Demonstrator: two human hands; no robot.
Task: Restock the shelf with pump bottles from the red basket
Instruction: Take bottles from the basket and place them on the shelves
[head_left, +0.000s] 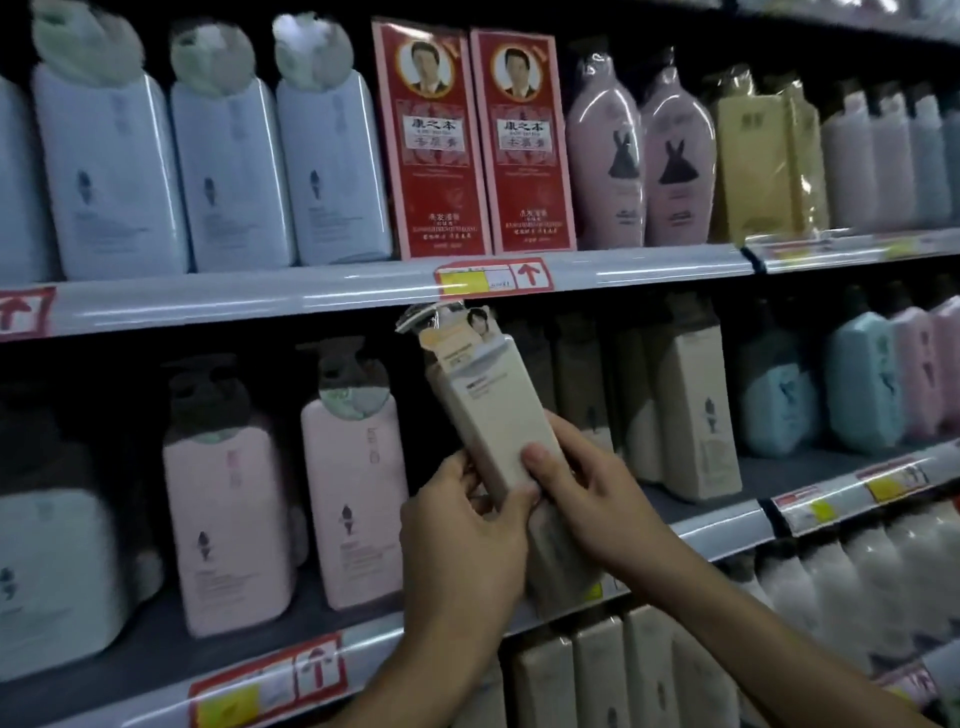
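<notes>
Left hand (457, 525) and right hand (582, 483) both clamped on one tilted beige pump bottle (488, 415), two pink bottles (291, 493) beside.

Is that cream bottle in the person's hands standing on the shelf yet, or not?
Not yet. The cream bottle is tilted, top leaning left, held in front of the shelf by the left hand and right hand.

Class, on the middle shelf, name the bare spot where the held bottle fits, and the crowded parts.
Bare shelf board lies between the pink bottle and the beige bottles, behind the held cream bottle. Left of the pink bottle and right of the beige row, bottles stand packed.
</notes>
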